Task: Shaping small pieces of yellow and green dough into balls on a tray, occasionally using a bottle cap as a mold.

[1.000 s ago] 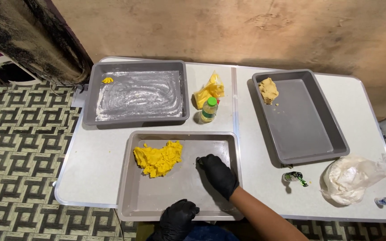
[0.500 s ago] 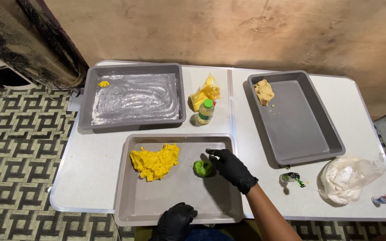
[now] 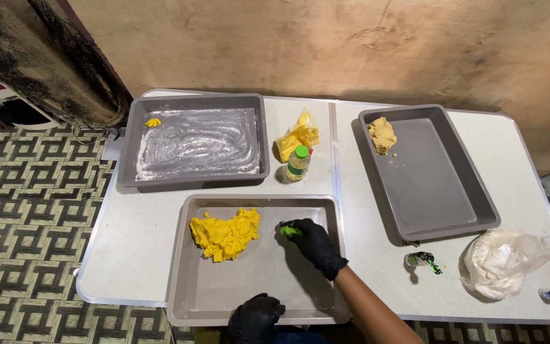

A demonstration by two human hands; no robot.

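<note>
The right hand (image 3: 315, 245), in a black glove, reaches into the near grey tray (image 3: 189, 293) with its fingers closed around a small green object (image 3: 289, 230), which shows only at the fingertips, so its shape and long axis cannot be told. The mass of yellow dough (image 3: 225, 233) lies directly to the left of that hand, near it but apart, a strip of bare tray floor between them; the dough's longer extent runs across the tray, its nearer end toward the fingertips. The left hand (image 3: 256, 317), also gloved, rests on the tray's near rim, behind and to the left of the right hand; its fingers look curled over the edge, though whether they clamp it cannot be told. The right hand is the nearer of the two to the dough. Beyond the right hand on the counter (image 3: 128, 267) stands a green-capped bottle (image 3: 298, 163) beside a yellow bag (image 3: 298, 136); farther left beyond lies a floured tray (image 3: 198, 141), and to the right a tray with pale dough (image 3: 382, 134).
</note>
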